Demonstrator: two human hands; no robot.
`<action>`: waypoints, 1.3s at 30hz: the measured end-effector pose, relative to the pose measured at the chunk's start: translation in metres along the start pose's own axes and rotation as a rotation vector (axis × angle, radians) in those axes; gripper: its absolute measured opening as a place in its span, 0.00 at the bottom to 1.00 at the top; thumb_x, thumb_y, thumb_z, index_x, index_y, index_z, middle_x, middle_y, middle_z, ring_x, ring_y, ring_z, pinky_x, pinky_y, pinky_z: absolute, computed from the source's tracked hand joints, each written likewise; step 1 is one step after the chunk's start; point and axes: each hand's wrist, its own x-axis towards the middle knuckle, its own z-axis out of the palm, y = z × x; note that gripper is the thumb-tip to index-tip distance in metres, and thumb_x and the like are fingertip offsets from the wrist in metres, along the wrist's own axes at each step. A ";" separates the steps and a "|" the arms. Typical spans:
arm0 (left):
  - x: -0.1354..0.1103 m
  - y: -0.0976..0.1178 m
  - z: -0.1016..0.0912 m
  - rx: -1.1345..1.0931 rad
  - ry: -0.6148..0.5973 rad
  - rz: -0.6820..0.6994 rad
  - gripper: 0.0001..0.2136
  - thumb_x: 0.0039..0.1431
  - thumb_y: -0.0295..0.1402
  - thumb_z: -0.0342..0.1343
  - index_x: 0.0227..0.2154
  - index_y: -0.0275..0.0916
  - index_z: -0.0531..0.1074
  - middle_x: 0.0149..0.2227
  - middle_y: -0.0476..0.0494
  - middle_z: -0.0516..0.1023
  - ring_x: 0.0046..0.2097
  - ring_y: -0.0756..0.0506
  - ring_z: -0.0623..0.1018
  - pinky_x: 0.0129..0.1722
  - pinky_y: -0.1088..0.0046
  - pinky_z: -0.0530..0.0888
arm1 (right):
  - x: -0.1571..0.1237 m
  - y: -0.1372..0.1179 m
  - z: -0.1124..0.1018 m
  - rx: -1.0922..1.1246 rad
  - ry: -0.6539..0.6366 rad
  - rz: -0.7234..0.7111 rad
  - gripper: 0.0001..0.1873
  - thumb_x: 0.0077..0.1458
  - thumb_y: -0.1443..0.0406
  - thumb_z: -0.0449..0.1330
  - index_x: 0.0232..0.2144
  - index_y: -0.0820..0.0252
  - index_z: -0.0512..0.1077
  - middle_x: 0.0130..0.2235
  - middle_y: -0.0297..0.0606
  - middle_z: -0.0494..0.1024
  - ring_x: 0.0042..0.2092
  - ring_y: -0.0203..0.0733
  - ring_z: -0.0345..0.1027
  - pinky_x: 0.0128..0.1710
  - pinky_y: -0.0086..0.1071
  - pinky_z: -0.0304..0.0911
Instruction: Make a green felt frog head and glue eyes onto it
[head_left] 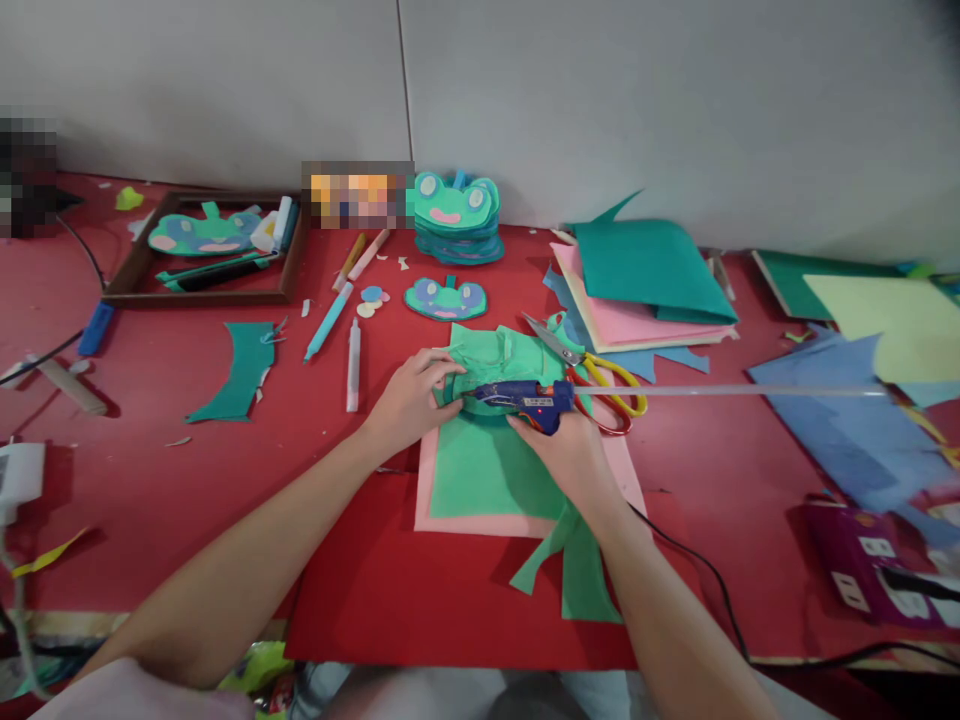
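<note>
A blue hot glue gun (525, 395) with a long clear glue stick out of its back is in my right hand (574, 450). Its nozzle points left, at the edge of a green felt piece (487, 365). My left hand (420, 395) is closed on that edge, thumb and fingers pinching it close to the nozzle. Under the piece lie a light green felt sheet (487, 475) and a pink sheet (424, 500). Scissors (592, 370) with yellow and red handles rest just beyond the gun.
Frog-face cutouts (457, 205) stand stacked by the wall, with a single frog face (446, 298) before them. A brown tray (202, 297) holds another face and pens. Folded green felt (652, 270), blue felt (840, 420) and a purple power strip (862, 560) lie right.
</note>
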 end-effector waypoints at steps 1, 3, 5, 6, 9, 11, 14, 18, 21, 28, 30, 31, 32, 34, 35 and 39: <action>0.000 0.000 0.000 0.000 0.000 0.001 0.15 0.48 0.29 0.58 0.41 0.41 0.69 0.46 0.41 0.67 0.45 0.44 0.71 0.46 0.62 0.69 | 0.000 0.000 0.000 0.000 0.011 -0.007 0.17 0.46 0.51 0.57 0.26 0.61 0.71 0.23 0.41 0.74 0.27 0.44 0.69 0.24 0.30 0.56; 0.000 0.000 0.000 0.001 -0.005 0.000 0.15 0.48 0.29 0.58 0.41 0.41 0.69 0.46 0.41 0.67 0.45 0.44 0.71 0.46 0.62 0.69 | 0.000 0.001 0.000 -0.002 0.026 -0.022 0.16 0.47 0.53 0.56 0.25 0.61 0.71 0.24 0.42 0.75 0.27 0.45 0.69 0.24 0.30 0.56; 0.000 0.000 0.000 0.003 -0.011 -0.005 0.15 0.48 0.29 0.58 0.42 0.41 0.68 0.46 0.41 0.67 0.45 0.44 0.71 0.46 0.62 0.69 | 0.000 0.002 0.000 -0.009 0.029 -0.031 0.13 0.49 0.56 0.55 0.23 0.60 0.70 0.25 0.42 0.75 0.27 0.44 0.69 0.24 0.30 0.56; 0.000 0.000 0.000 0.002 -0.012 -0.007 0.15 0.48 0.29 0.58 0.42 0.41 0.68 0.46 0.41 0.67 0.44 0.44 0.71 0.46 0.62 0.69 | 0.000 0.002 0.000 -0.013 0.029 -0.034 0.13 0.49 0.57 0.55 0.22 0.60 0.70 0.24 0.42 0.75 0.27 0.44 0.69 0.24 0.30 0.55; 0.000 0.000 0.000 -0.006 -0.010 -0.006 0.15 0.48 0.29 0.58 0.42 0.41 0.68 0.46 0.41 0.66 0.44 0.45 0.71 0.45 0.63 0.69 | 0.000 0.002 -0.001 -0.019 0.016 -0.028 0.11 0.48 0.60 0.54 0.20 0.60 0.69 0.22 0.41 0.74 0.25 0.42 0.67 0.23 0.30 0.53; 0.000 0.000 0.000 -0.013 -0.009 -0.005 0.15 0.48 0.29 0.58 0.42 0.41 0.68 0.47 0.41 0.66 0.43 0.46 0.71 0.45 0.64 0.69 | 0.000 0.003 -0.001 -0.011 0.001 -0.012 0.11 0.48 0.61 0.54 0.20 0.60 0.68 0.21 0.41 0.73 0.24 0.41 0.65 0.22 0.30 0.52; 0.000 0.000 0.000 -0.016 -0.009 -0.008 0.15 0.48 0.29 0.58 0.42 0.40 0.68 0.47 0.41 0.66 0.39 0.47 0.71 0.44 0.64 0.70 | 0.000 0.003 -0.001 0.005 -0.011 -0.001 0.10 0.48 0.61 0.53 0.21 0.61 0.69 0.22 0.41 0.72 0.23 0.40 0.64 0.22 0.30 0.51; 0.000 0.000 0.000 -0.019 -0.008 -0.011 0.15 0.48 0.29 0.58 0.41 0.41 0.69 0.46 0.41 0.66 0.36 0.49 0.70 0.42 0.64 0.70 | 0.000 0.002 -0.004 -0.004 -0.027 -0.022 0.10 0.48 0.62 0.52 0.22 0.62 0.69 0.22 0.41 0.72 0.24 0.40 0.63 0.23 0.30 0.51; 0.000 0.000 0.000 -0.019 -0.003 -0.011 0.15 0.48 0.29 0.58 0.41 0.41 0.69 0.46 0.41 0.66 0.36 0.49 0.70 0.42 0.64 0.70 | 0.000 0.001 -0.007 -0.039 -0.035 -0.003 0.09 0.48 0.63 0.52 0.22 0.62 0.68 0.21 0.40 0.71 0.23 0.40 0.62 0.23 0.30 0.51; 0.000 -0.001 0.001 -0.013 -0.006 -0.008 0.16 0.48 0.29 0.58 0.42 0.39 0.69 0.46 0.40 0.66 0.35 0.49 0.70 0.42 0.65 0.70 | -0.001 0.006 -0.014 -0.088 0.001 -0.011 0.11 0.48 0.62 0.52 0.26 0.63 0.70 0.23 0.42 0.71 0.24 0.41 0.63 0.23 0.30 0.51; 0.000 -0.001 0.001 -0.018 -0.009 -0.007 0.16 0.48 0.29 0.58 0.42 0.39 0.69 0.46 0.40 0.66 0.35 0.49 0.70 0.42 0.65 0.70 | 0.000 0.011 -0.016 -0.090 0.005 -0.001 0.11 0.48 0.61 0.52 0.27 0.64 0.71 0.24 0.42 0.72 0.25 0.42 0.64 0.23 0.29 0.51; 0.000 -0.001 0.001 -0.020 -0.009 -0.007 0.16 0.48 0.29 0.58 0.42 0.39 0.69 0.46 0.40 0.66 0.35 0.49 0.70 0.42 0.65 0.70 | 0.000 0.013 -0.017 -0.088 0.002 0.009 0.12 0.48 0.61 0.52 0.28 0.64 0.71 0.24 0.43 0.72 0.26 0.42 0.64 0.23 0.29 0.52; 0.000 -0.001 0.001 -0.022 -0.008 -0.007 0.15 0.48 0.29 0.58 0.42 0.39 0.69 0.46 0.40 0.66 0.35 0.49 0.70 0.42 0.65 0.70 | 0.000 0.014 -0.018 -0.085 -0.001 0.018 0.12 0.48 0.61 0.52 0.29 0.65 0.71 0.24 0.43 0.72 0.26 0.42 0.65 0.23 0.29 0.52; 0.000 -0.001 0.001 -0.024 -0.004 -0.008 0.15 0.48 0.29 0.58 0.41 0.39 0.69 0.46 0.40 0.66 0.35 0.49 0.70 0.42 0.64 0.70 | 0.000 0.017 -0.019 -0.084 -0.005 0.034 0.13 0.49 0.61 0.52 0.28 0.65 0.71 0.24 0.43 0.73 0.26 0.41 0.65 0.23 0.29 0.53; 0.000 -0.001 0.001 -0.023 -0.004 -0.007 0.15 0.48 0.29 0.58 0.42 0.39 0.69 0.46 0.40 0.66 0.35 0.49 0.69 0.42 0.64 0.70 | 0.000 0.018 -0.020 -0.088 -0.002 0.042 0.12 0.49 0.61 0.52 0.28 0.65 0.71 0.24 0.43 0.72 0.25 0.41 0.65 0.23 0.29 0.53; 0.000 -0.002 0.001 -0.018 -0.003 0.001 0.15 0.48 0.30 0.58 0.42 0.40 0.69 0.46 0.40 0.66 0.35 0.49 0.69 0.42 0.64 0.70 | -0.001 0.019 -0.020 -0.092 -0.008 0.061 0.11 0.48 0.62 0.52 0.27 0.64 0.70 0.24 0.44 0.72 0.25 0.42 0.65 0.23 0.29 0.53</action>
